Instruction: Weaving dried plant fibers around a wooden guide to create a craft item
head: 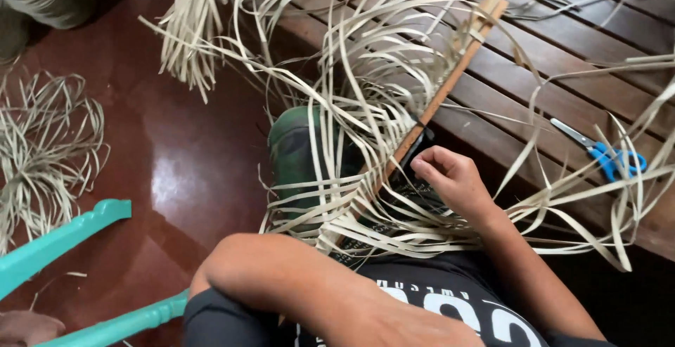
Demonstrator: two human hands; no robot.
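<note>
I logged the right hand (450, 178) loosely curled, fingers bent inward, fingertips pressed against the near end of a long wooden slat (439, 101). Whether it pinched a strip or only the slat edge, I could not tell; the tangle covered the contact.

The slat ran on a diagonal, its long axis rising from just left of the right hand up and away to the right, its far end resting on the slatted wooden bench (562, 66). Pale reed strips (365, 73) were draped over and across it, thickest directly above and left of the hand, and spilling right of the wrist in long loops.

The left hand was not visible. Only the left forearm (295, 284) showed, crossing below and left of the right hand; its grip state could not be determined. The right hand was plainly the nearer one to the slat.

Blue-handled scissors (608, 156) lay on the bench well to the right of the right hand, apart from it, with strips passing between. A green rounded object (292, 153) sat just left of the slat's lower end. Further left lay dark red floor (176, 164), a turquoise chair frame (63, 241) and another loose bundle of strips (42, 150). Open room lay left; the right side was cluttered.
</note>
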